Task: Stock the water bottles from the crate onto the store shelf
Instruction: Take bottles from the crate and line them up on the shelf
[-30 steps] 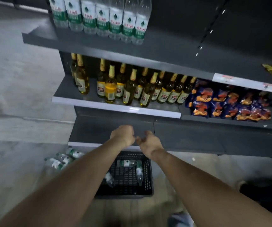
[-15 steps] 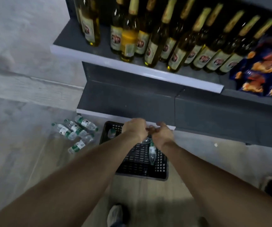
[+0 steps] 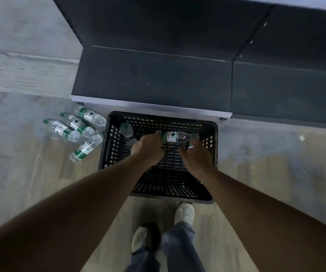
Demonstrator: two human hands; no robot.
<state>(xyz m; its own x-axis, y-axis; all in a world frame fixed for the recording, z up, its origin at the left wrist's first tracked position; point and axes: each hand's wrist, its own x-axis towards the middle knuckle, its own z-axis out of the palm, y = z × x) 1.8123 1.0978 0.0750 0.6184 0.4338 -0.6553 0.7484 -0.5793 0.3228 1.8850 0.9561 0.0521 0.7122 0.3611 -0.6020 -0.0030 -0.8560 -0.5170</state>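
Change: a second ago both hands hung above the crate [image 3: 210, 132]; then they went down inside it, so picking up had begun.
Left hand [image 3: 150, 149]: curled round one end of a bottle [image 3: 175, 137].
Right hand [image 3: 194, 156]: fingers bent just below the bottle's other end; I could not tell if it held anything.
Bottle: lying sideways in the crate, between the hands.
Shelf [image 3: 154, 81]: right behind the crate.
Floor bottles [image 3: 75, 127]: left of the crate, lying down.
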